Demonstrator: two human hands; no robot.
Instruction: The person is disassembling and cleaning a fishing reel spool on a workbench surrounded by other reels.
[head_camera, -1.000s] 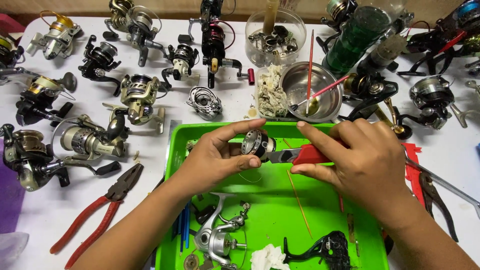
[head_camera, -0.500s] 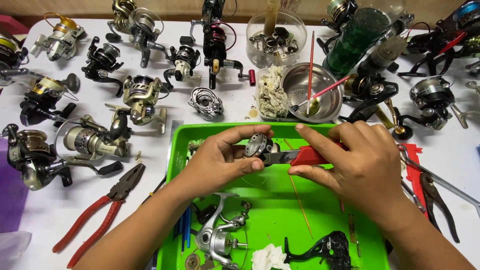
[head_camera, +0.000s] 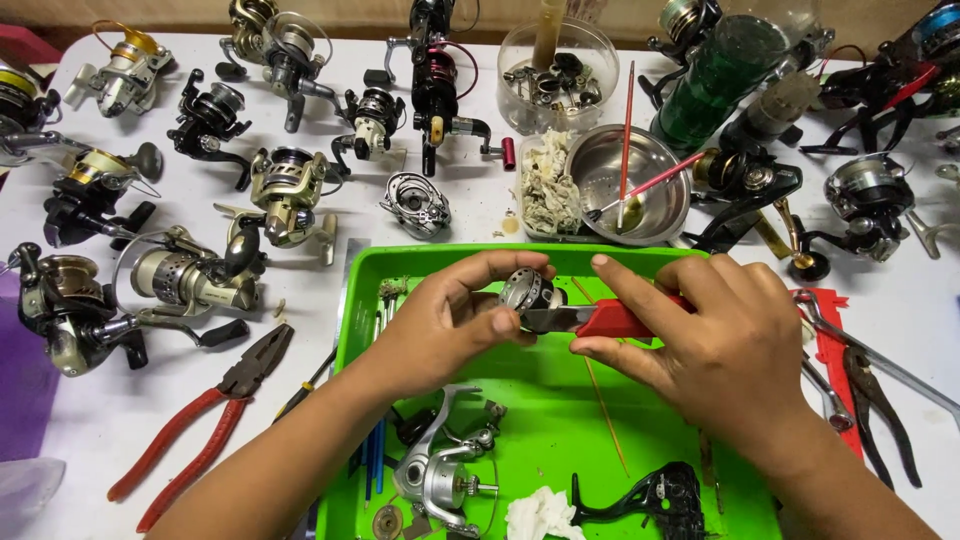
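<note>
Here, in the head view, both hands meet over the far half of a green tray (head_camera: 365, 300) that sits at the near middle of the white table (head_camera: 120, 420). The left hand (head_camera: 445, 325) pinches a small silver reel part (head_camera: 527, 291) between thumb and fingertips, holding it just above the tray floor. The right hand (head_camera: 720, 345) is closed around a red-handled tool (head_camera: 615, 318), index finger laid along the top; its flat metal blade touches the reel part at the left thumb.

The step in hand looks like prying or scraping at the small part with the blade tip, the left hand steadying it. A next move would call for a firm pinch and a short, controlled push, since the blade points toward the left thumb and a slip could nick it or flick the piece away.

Lower in the tray lie a bare silver reel frame (head_camera: 440, 470), a black reel body (head_camera: 660, 495), a wad of white tissue (head_camera: 540, 515) and a thin orange stick (head_camera: 603, 410). Red-handled pliers (head_camera: 200, 425) lie on the table left of the tray. Beyond the tray's far edge stand a steel bowl (head_camera: 610, 170) holding brushes and a clear tub of parts (head_camera: 560, 75); many fishing reels (head_camera: 285, 195) crowd the far and left sides.
</note>
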